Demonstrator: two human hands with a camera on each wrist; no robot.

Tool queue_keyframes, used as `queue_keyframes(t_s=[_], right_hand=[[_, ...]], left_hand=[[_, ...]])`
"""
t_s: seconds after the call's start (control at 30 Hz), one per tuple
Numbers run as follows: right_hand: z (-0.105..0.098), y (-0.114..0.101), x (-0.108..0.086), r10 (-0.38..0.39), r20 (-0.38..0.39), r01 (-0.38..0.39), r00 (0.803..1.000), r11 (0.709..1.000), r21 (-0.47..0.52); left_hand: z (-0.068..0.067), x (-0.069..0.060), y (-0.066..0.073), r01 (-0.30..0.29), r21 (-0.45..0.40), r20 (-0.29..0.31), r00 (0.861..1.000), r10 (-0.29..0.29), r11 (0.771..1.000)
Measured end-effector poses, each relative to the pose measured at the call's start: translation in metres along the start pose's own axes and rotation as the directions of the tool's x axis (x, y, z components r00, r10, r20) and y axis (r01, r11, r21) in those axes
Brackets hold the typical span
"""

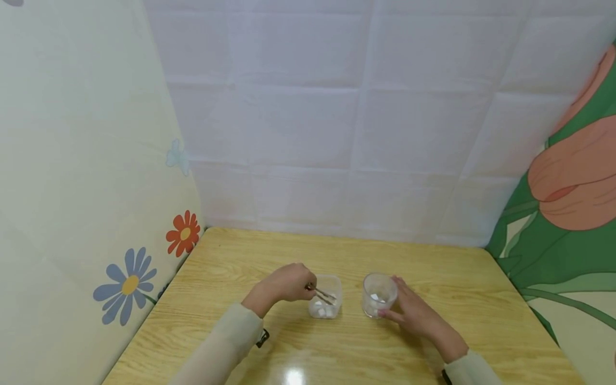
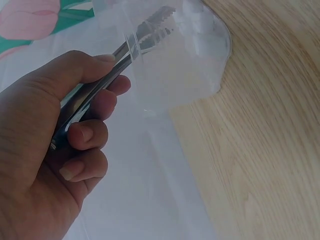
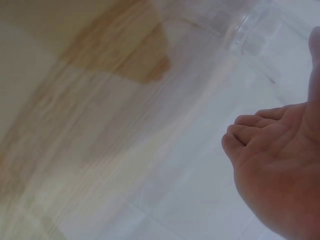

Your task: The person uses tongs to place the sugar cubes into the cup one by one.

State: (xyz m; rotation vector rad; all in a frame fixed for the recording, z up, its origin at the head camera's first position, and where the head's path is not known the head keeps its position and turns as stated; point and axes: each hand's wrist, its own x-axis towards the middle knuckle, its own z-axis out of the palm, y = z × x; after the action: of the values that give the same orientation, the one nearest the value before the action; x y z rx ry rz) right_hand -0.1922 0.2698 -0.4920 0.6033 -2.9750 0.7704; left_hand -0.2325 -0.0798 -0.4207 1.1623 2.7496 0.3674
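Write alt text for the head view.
A person's left hand holds metal tongs in a clear square container of white pieces, while the right hand holds a clear round cup with more white pieces inside. Both stand on a wood-grain table, with a pale sheet behind and floral backdrops either side.

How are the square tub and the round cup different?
The tub is squarish with rounded corners; the cup is round. The tub has metal tongs, held by the left hand, reaching into it; the cup has none, but the right hand holds its side. Both are see-through and contain white pieces.
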Motion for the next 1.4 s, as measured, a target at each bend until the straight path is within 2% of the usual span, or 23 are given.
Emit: queue_keyframes(t_s=[0.23, 0.63, 1.4], right_hand=[[0.0007, 0.0008, 0.0002, 0.005, -0.006, -0.005, 1.000, 1.000, -0.004], [0.0002, 0.0009, 0.0001, 0.004, -0.006, -0.004, 1.000, 1.000, -0.001], [-0.0024, -0.0007, -0.0005, 0.004, 0.002, -0.004, 1.000, 1.000, 0.008]], left_hand=[[0.0007, 0.0009, 0.0019, -0.014, -0.005, -0.001, 1.000, 0.014, 1.000], [0.0008, 0.0037, 0.0079, -0.004, 0.004, 0.020, 1.000, 0.004, 1.000], [0.0011, 0.0075, 0.0080, 0.017, 0.026, 0.036, 0.999, -0.018, 1.000]])
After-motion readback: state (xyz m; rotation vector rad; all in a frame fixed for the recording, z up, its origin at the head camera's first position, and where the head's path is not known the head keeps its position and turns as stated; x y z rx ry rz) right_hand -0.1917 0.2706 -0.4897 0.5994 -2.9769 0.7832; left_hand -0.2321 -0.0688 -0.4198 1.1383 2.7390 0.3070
